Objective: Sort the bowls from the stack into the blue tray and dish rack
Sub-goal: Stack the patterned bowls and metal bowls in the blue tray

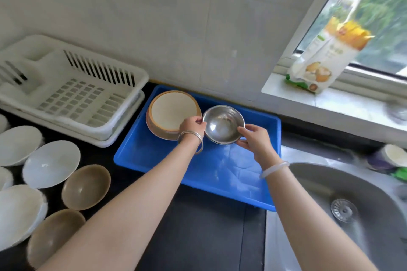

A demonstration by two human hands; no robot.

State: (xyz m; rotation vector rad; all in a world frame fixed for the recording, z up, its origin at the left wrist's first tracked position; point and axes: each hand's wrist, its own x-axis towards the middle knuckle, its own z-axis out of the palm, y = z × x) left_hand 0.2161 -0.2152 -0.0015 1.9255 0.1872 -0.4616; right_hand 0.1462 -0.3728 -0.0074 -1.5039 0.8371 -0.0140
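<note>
left wrist: thin silver bangles [190, 139] | right wrist: pale milky bangle [274, 169]

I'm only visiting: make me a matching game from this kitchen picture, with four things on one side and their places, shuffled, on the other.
Things:
1. steel bowl
2. white dish rack
3. food packet
4. tan-rimmed bowl

Places:
a. on the windowsill
b. in the far left corner of the blue tray
c. gripped by the left hand and right hand
d. on the counter, left of the blue tray

Pairs: 1-c, 2-d, 3-a, 4-b.
</note>
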